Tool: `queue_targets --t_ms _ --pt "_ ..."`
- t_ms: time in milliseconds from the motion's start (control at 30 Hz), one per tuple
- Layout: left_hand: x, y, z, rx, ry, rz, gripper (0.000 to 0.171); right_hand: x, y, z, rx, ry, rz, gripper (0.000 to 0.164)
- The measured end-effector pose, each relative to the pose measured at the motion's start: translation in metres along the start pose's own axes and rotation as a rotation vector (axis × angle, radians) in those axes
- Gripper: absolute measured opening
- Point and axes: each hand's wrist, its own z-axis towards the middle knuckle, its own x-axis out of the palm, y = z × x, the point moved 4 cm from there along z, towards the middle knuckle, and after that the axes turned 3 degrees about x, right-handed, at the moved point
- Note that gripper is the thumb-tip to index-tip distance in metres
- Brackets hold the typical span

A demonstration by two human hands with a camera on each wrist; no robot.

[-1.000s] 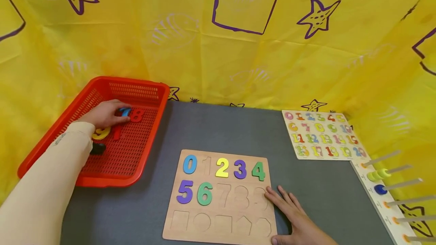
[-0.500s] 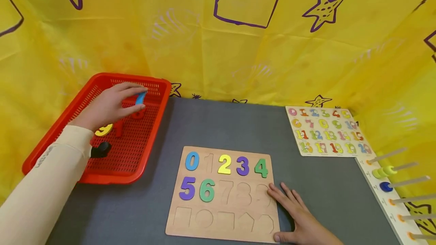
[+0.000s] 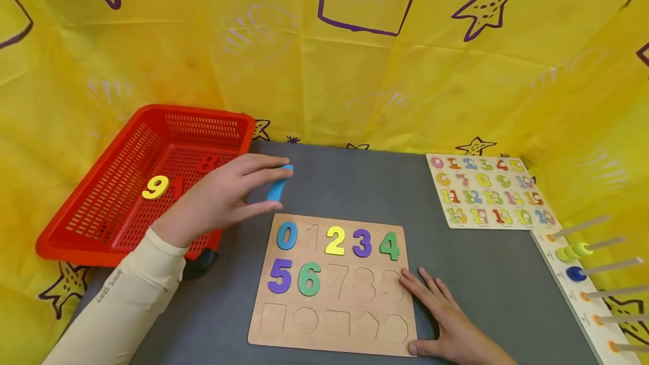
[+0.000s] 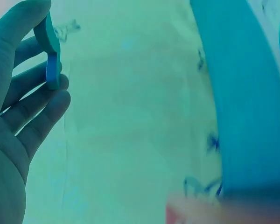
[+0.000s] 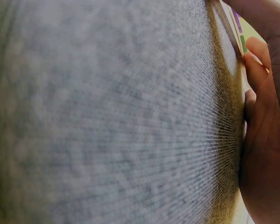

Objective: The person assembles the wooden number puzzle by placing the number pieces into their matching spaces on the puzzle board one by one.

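My left hand [image 3: 228, 193] pinches a blue number 7 piece [image 3: 279, 185] between thumb and fingers, above the table just past the basket's right side. In the left wrist view the piece [image 4: 50, 56] stands edge-on between thumb and fingertips. A wooden number board [image 3: 299, 331] lies in front, with 0, 2, 3, 4, 5 and 6 seated in it; the outlines of 1, 7, 8 and 9 and the bottom row of shapes are bare. My right hand [image 3: 448, 320] rests at the board's right edge, fingers extended; in the right wrist view the hand [image 5: 266, 126] lies against the surface.
A red basket [image 3: 96, 185], tilted, stands at left with a yellow 9 [image 3: 155, 187], a red 8 [image 3: 207, 163] and a red 1 [image 3: 177, 187]. A dark object [image 3: 200, 263] sits below the left wrist. At right are a printed number board [image 3: 481, 190] and a peg rack [image 3: 573, 297].
My left hand has lifted the blue 7 out of the basket and carried it right, toward the number board. The basket now looks tilted. My right hand stays at the board's edge.
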Motion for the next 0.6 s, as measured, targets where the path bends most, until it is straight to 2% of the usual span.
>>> queue_targets --t_ms 100,267,433,600 --pt "0.018 -0.014 0.004 0.029 0.036 -0.039 0.055 0.000 0.000 0.000 -0.003 0.002 0.013 0.108" --pt "0.049 -0.032 0.006 0.047 0.065 -0.073 0.054 -0.001 0.001 0.000 0.012 0.010 0.030 0.107" --pt "0.086 -0.046 -0.001 0.001 0.098 -0.136 0.053 -0.002 0.002 0.000 -0.003 0.000 0.009 0.107" --pt "0.128 -0.060 -0.013 -0.049 0.179 -0.192 0.051 -0.002 0.002 0.000 -0.004 -0.003 0.004 0.107"
